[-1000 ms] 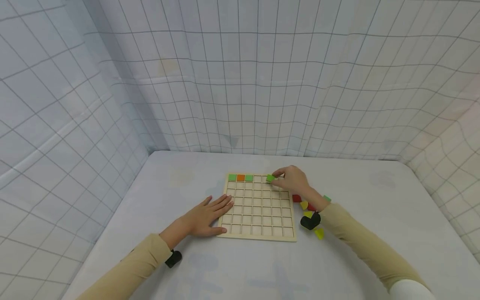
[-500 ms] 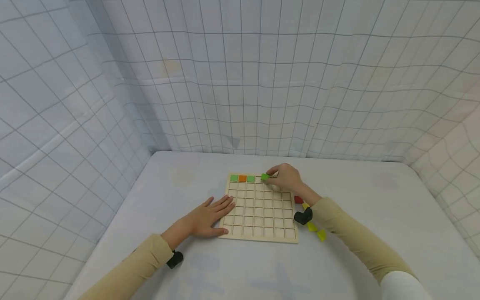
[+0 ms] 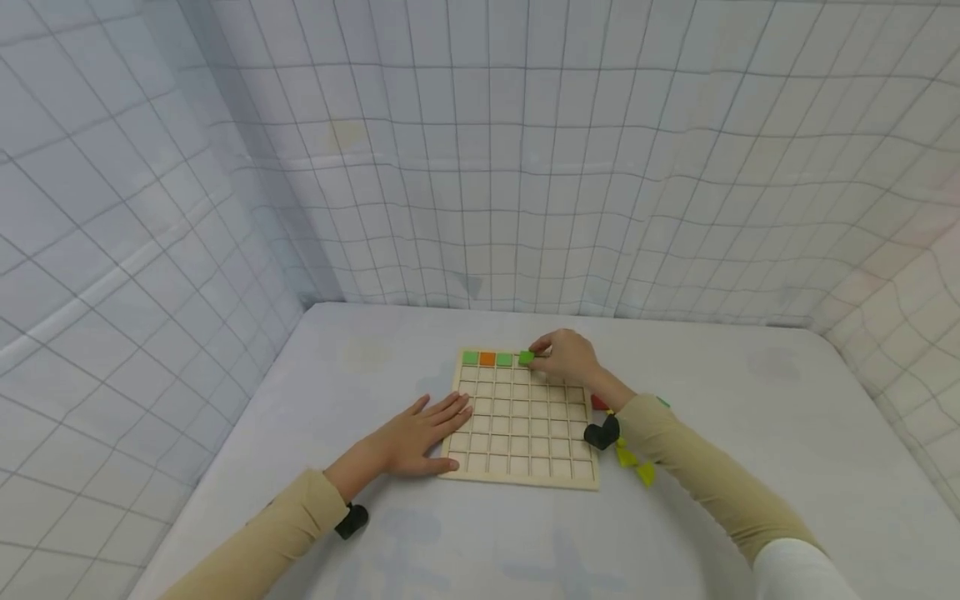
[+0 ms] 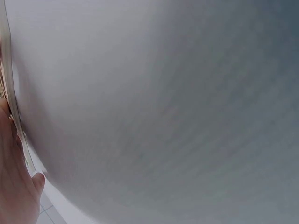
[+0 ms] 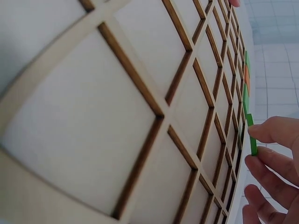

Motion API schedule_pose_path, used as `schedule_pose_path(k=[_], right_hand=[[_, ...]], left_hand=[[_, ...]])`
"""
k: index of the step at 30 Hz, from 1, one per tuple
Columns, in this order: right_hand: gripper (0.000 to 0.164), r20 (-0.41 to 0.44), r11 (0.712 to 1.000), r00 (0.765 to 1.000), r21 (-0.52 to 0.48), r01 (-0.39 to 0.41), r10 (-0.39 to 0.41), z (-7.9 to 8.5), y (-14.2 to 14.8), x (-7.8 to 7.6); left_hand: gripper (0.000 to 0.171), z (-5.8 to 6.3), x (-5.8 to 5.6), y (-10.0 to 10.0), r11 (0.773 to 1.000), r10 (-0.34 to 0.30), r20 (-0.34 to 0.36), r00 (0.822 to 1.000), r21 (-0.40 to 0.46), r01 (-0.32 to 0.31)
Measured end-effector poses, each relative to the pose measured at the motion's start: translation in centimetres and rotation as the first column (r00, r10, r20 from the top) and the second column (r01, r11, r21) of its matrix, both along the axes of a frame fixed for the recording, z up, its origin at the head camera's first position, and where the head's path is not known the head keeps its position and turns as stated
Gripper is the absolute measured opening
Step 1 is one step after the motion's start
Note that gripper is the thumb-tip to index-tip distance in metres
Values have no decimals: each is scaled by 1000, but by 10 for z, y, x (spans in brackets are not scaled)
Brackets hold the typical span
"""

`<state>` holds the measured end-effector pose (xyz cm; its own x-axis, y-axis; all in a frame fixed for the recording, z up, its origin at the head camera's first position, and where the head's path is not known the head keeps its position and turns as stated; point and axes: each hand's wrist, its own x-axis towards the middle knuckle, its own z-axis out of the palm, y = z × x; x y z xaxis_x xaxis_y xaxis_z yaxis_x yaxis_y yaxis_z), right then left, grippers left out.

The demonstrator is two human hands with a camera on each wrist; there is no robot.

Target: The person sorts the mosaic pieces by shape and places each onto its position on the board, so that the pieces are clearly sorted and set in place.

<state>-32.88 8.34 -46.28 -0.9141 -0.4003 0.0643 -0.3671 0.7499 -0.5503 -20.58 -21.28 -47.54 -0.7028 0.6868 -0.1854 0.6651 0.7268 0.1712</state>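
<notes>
A pale wooden grid board [image 3: 521, 481] lies on the table, divided into square cells. Its back row holds a green tile [image 3: 470, 357], an orange tile [image 3: 487, 359] and another green tile [image 3: 505, 360]. Just right of these, my right hand [image 3: 567, 357] pinches a green square tile [image 3: 527, 357] between thumb and fingers, over the back row. In the right wrist view that pinched tile [image 5: 252, 135] is tilted, close by the row of tiles. My left hand [image 3: 420, 435] rests flat with spread fingers on the board's left edge.
Right of the board lie loose pieces: a red one [image 3: 598, 402] and several yellow ones [image 3: 627, 455], partly covered by the right forearm. A black wrist camera [image 3: 602, 432] sits at the right wrist. A gridded white curtain [image 3: 480, 167] hangs behind the table.
My right hand has moved left along the back row with the green tile, to beside the three set tiles. The left hand stays on the board's edge.
</notes>
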Motion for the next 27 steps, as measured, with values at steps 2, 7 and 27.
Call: schedule_pose_path(k=[2, 7, 27], right_hand=[[28, 4, 1000, 1000, 15, 2, -2, -1, 0, -1], [26, -6, 1000, 1000, 19, -10, 10, 1, -2, 0], [24, -14, 996, 999, 80, -33, 35, -1, -9, -5]], left_hand=[[82, 0, 1, 0, 1000, 0, -2, 1000, 6, 0], [81, 0, 1, 0, 1000, 3, -17, 1000, 2, -3], [81, 1, 1, 1, 1000, 2, -15, 1000, 11, -2]])
